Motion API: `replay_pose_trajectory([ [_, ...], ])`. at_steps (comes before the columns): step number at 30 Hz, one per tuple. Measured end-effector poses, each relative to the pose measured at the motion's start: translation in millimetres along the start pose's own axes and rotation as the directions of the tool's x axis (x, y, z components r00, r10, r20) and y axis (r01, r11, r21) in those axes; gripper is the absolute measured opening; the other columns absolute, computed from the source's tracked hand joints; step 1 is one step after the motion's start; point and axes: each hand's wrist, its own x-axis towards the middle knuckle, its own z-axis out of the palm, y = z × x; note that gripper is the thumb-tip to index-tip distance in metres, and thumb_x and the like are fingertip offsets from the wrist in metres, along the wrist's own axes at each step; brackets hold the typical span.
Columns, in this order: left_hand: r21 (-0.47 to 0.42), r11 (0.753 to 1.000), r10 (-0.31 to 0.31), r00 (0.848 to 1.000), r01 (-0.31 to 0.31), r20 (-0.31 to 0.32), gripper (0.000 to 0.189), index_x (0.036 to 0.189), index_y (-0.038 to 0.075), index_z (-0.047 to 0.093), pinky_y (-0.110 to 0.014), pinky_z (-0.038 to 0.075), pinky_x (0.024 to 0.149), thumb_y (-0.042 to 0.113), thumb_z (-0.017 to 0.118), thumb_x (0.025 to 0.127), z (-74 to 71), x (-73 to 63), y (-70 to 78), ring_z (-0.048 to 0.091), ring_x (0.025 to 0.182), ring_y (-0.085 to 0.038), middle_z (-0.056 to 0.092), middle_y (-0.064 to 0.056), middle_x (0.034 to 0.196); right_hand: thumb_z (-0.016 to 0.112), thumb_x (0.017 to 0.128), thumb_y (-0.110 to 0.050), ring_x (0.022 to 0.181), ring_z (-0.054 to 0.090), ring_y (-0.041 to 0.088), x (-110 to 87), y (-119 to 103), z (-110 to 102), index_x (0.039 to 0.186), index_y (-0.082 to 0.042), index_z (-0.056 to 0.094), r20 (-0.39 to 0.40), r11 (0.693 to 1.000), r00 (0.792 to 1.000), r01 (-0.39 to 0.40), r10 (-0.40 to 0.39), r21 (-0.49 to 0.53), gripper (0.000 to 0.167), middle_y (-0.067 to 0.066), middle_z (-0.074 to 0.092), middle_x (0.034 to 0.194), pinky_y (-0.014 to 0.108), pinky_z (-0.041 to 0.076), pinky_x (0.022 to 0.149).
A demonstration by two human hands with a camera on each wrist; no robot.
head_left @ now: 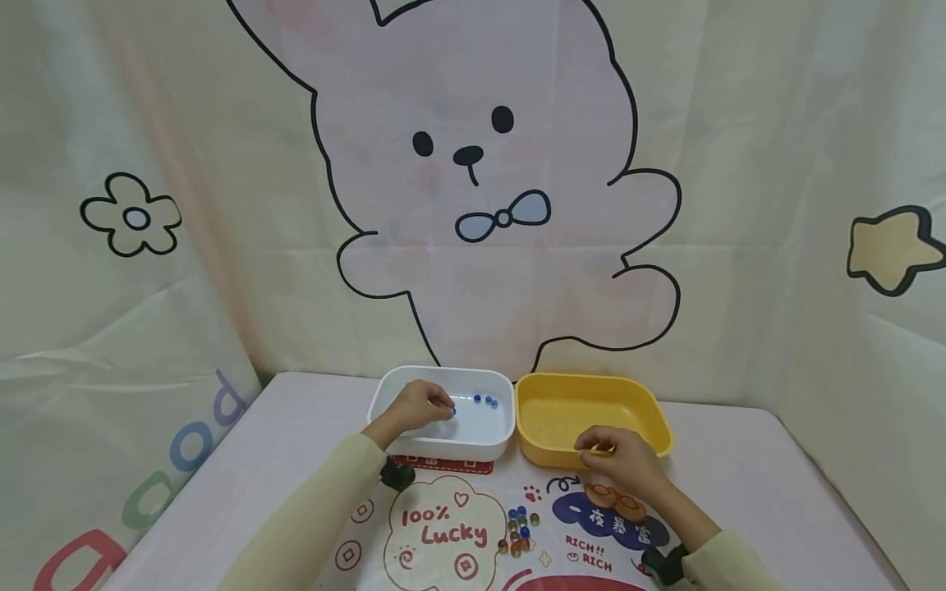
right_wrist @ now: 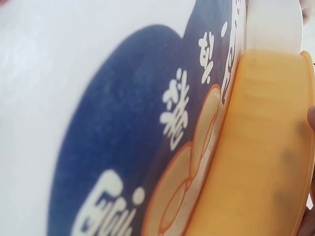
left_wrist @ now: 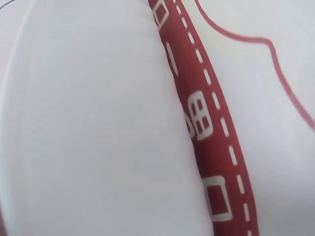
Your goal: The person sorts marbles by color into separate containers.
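Observation:
My left hand (head_left: 420, 405) reaches over the white tray (head_left: 451, 450), pinching a small blue marble (head_left: 453, 410) at the fingertips. Three blue marbles (head_left: 489, 400) lie on that tray's floor, to the right of the hand. At the front of the yellow tray (head_left: 539, 453) is my right hand (head_left: 624, 460), fingers bent near the rim; whether anything is between its fingertips cannot be made out. The right wrist view shows the yellow tray's side wall (right_wrist: 246, 142) with fingers (right_wrist: 312, 118) at its rim. In the left wrist view only the white tray's wall (left_wrist: 98, 118) shows, no fingers.
Loose blue, amber and greenish marbles (head_left: 517, 532) lie in a cluster on the printed table mat (head_left: 436, 566), in front of the trays and between the forearms. The two trays stand side by side at the table's back, before a cartoon-printed curtain (head_left: 473, 287).

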Motion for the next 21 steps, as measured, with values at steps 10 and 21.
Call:
replay_pose_trajectory([
  [10,-0.008,0.997,-0.073,0.997,0.073,0.001,0.01,0.088,0.012,0.073,-0.025,0.045,0.064,0.015,0.076,0.079,2.7,10.2,-19.2,0.056,0.074,-0.014,0.067,0.0,0.083,0.075,0.083,-0.021,0.085,0.057,0.009,0.7,0.4,-0.8,0.086,-0.029,0.07,0.003,1.0,1.0,0.005,-0.005,-0.001,0.01,-0.014,0.068,0.09,0.024,0.05,0.08],
  [21,-0.019,0.983,-0.183,0.983,0.184,0.012,0.008,0.086,0.012,0.072,-0.024,0.047,0.062,0.013,0.075,0.079,7.0,10.4,-19.4,0.057,0.071,-0.016,0.065,-0.003,0.083,0.075,0.083,-0.02,0.084,0.057,0.009,0.9,0.3,0.2,0.085,-0.03,0.07,-0.003,1.0,1.0,-0.005,0.005,-0.008,0.011,-0.015,0.067,0.088,0.024,0.05,0.08],
])
